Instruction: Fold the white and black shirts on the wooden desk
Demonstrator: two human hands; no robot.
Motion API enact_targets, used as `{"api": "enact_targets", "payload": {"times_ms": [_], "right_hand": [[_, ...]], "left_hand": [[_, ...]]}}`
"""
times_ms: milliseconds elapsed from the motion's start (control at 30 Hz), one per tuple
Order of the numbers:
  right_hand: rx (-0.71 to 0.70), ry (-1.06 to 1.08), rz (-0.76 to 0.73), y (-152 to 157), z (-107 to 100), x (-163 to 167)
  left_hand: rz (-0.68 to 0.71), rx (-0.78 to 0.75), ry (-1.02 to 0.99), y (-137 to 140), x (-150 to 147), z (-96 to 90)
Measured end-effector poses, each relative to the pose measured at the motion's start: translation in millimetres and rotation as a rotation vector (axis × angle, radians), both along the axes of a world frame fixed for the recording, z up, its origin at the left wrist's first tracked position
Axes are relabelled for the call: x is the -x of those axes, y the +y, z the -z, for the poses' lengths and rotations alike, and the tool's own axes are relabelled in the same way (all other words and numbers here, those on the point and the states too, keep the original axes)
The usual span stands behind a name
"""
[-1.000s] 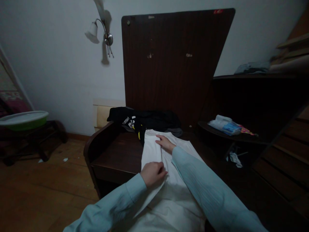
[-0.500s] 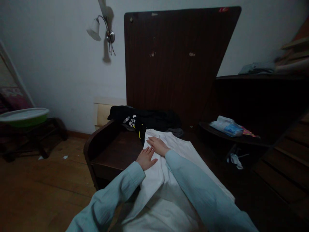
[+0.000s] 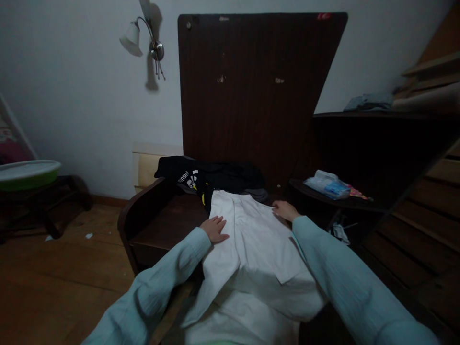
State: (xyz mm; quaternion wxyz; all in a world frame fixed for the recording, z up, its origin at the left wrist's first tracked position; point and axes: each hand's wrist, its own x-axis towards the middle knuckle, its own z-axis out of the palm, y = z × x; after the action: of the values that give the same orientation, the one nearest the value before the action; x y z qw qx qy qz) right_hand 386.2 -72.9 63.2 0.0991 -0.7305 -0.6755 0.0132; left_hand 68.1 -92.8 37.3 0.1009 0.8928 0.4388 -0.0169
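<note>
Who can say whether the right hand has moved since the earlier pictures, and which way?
Yes: against the board, the right hand has moved rightward, to the edge of the white cloth.

My white garment [image 3: 258,239] hides the counter [image 3: 167,220] beneath it, its near end cut off below. I can't tell whether my right fingers [image 3: 278,204] pinch its border. The left edge crops the green basin [image 3: 30,179]; the plastic packet's [image 3: 327,185] print is too small to read.
</note>
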Motion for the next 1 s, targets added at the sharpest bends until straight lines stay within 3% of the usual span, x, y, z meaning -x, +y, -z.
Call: {"api": "enact_targets", "payload": {"times_ms": [100,233,300,400,467,633,800,1000], "right_hand": [[0.037,0.063,0.102,-13.2,6.6,-27.1],[0.055,0.179,0.154,-17.6,17.2,-37.3],[0.061,0.225,0.166,-16.7,20.2,-36.3],[0.064,0.259,0.185,-16.0,19.2,-32.0],[0.057,0.260,0.199,-16.6,14.3,-27.7],[0.004,0.205,0.206,-20.0,-9.4,-7.4],[-0.030,0.092,0.009,-21.2,-28.6,35.0],[0.043,0.169,-0.170,-18.5,-7.0,92.4]], "left_hand": [[0.017,0.032,-0.005,11.0,-5.1,-16.4],[-0.059,-0.115,-0.131,4.6,-24.0,-26.3],[0.089,-0.146,-0.240,-4.3,-36.1,-22.5],[0.420,-0.116,-0.364,-13.5,-52.0,-8.1],[0.500,-0.100,-0.361,-14.8,-59.3,3.8],[0.426,-0.105,-0.370,-11.9,-66.0,23.2],[0.415,-0.109,-0.386,-13.2,-66.3,24.7],[0.412,-0.129,-0.393,-13.2,-66.9,24.4]]}}
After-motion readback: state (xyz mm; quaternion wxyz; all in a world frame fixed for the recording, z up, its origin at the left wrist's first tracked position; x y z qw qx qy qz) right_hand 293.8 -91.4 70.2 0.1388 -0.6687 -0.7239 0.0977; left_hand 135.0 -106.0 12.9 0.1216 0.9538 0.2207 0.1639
